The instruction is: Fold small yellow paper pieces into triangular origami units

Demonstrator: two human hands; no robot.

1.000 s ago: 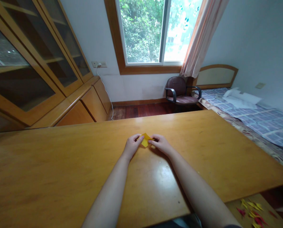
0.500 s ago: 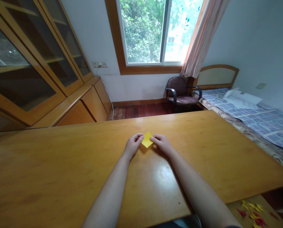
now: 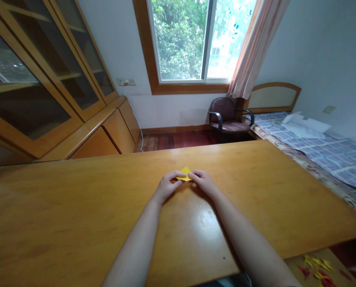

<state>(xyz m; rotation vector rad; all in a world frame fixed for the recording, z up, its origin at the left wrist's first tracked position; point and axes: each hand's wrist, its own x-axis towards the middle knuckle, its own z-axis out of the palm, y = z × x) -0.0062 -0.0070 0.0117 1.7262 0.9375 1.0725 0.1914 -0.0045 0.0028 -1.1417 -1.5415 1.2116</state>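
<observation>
A small piece of yellow paper (image 3: 186, 170) is held between my two hands, over the far middle part of the wooden table (image 3: 76, 207). My left hand (image 3: 168, 185) has its fingers lying across the left side of the paper, with the thumb at its lower edge. On the right side, my right hand (image 3: 202, 179) pinches the paper between thumb and fingers. The lower part of the paper looks bent up or folded, and the fingers partly cover it. Exact creases are too small to make out.
At the lower right, several red and yellow folded paper pieces (image 3: 318, 267) lie on a lower surface beside the table. A brown armchair (image 3: 230, 115) stands beyond the table, a bed (image 3: 330, 155) to the right, and a glass-door cabinet (image 3: 85, 107) to the left.
My left fingers have moved right, over the paper. The paper's lower corner has come up, so it shows as a flatter shape. My right hand has barely moved.
</observation>
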